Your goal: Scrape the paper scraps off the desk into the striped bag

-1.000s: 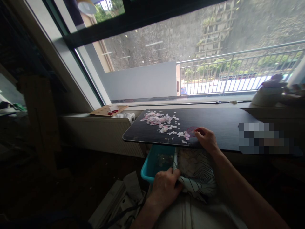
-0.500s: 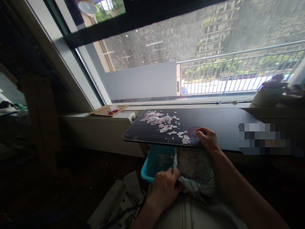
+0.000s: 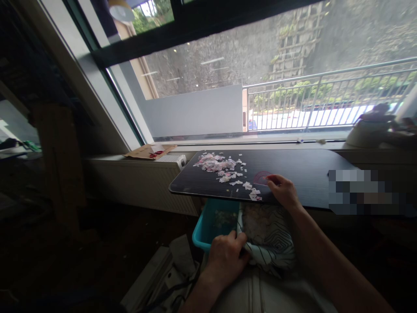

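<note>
**Left hand**: closed tight on the rim of a patterned cloth, at lap level, at 6 o'clock of the desk edge. The grip holds the cloth as an open pouch with its mouth just under that edge. This looks like a catching position, as pale bits seem to lie inside.

**Right hand**: half curled, with the wrist over the near edge of the desk. The fingertips are on a pink plastic piece, half-round and see-through, lying flat at 11 o'clock of the hand. Whether the hand pinches it or only presses it cannot be told.

**Paper scraps**: pink and white, with the main heap at 10 o'clock of the right hand. A thin trail runs from it to the desk edge just beside the fingers, above the pouch.

**Tub**: teal, under the desk at 12 o'clock of the left hand, beside the cloth, with small bits in its bottom.

**Cardboard** with red scissors: on the sill at 9 o'clock of the heap, well apart.

**Railing**: outside the window, at 12 o'clock.
</note>
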The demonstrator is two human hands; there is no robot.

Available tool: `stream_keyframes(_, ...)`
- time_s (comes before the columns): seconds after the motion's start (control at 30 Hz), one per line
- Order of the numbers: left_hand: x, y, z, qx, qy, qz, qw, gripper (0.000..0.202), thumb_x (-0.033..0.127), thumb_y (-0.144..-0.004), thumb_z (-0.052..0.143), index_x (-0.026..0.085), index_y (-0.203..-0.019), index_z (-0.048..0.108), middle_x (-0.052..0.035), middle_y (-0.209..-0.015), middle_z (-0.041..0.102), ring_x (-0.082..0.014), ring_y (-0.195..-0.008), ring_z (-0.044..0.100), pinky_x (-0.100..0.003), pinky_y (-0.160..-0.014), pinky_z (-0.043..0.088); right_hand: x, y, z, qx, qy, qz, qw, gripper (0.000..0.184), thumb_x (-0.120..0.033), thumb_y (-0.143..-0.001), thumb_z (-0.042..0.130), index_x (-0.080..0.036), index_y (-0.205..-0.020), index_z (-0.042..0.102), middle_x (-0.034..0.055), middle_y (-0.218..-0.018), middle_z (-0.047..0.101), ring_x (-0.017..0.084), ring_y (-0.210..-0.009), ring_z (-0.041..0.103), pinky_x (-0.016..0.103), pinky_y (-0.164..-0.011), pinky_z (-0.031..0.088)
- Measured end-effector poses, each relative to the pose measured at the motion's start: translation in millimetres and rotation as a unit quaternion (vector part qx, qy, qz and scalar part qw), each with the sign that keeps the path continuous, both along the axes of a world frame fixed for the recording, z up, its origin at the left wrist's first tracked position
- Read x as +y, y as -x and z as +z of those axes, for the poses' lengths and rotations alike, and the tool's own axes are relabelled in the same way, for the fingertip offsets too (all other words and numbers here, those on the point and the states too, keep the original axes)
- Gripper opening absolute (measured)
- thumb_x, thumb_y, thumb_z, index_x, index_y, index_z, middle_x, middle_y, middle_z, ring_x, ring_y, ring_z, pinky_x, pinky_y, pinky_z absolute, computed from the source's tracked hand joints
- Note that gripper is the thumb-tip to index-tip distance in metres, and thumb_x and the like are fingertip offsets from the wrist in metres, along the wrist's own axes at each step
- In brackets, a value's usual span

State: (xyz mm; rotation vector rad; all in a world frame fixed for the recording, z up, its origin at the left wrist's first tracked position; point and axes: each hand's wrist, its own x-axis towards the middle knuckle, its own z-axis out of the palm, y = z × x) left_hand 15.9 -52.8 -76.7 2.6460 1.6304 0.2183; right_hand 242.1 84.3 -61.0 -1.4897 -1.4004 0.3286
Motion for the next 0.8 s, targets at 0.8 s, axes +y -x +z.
stream_keyframes(0.8,-2.4,11.2,-3.3,-0.028,0.005,0.015,0.999,0.012,0.033,-0.08,0.059,0.025,-0.089,0.055,0.0016,-0.083,0.059,-0.019,-0.073,0.058,-0.027,-0.059,0.03,-8.1,-3.7,5.3,0.041,0.042,0.062,0.996,0.021,-0.034,-0.068,0.054,-0.017,-0.065,0.067,-0.0011,-0.056,0.056,0.013,-0.056,0.046,0.025,-0.054,0.033)
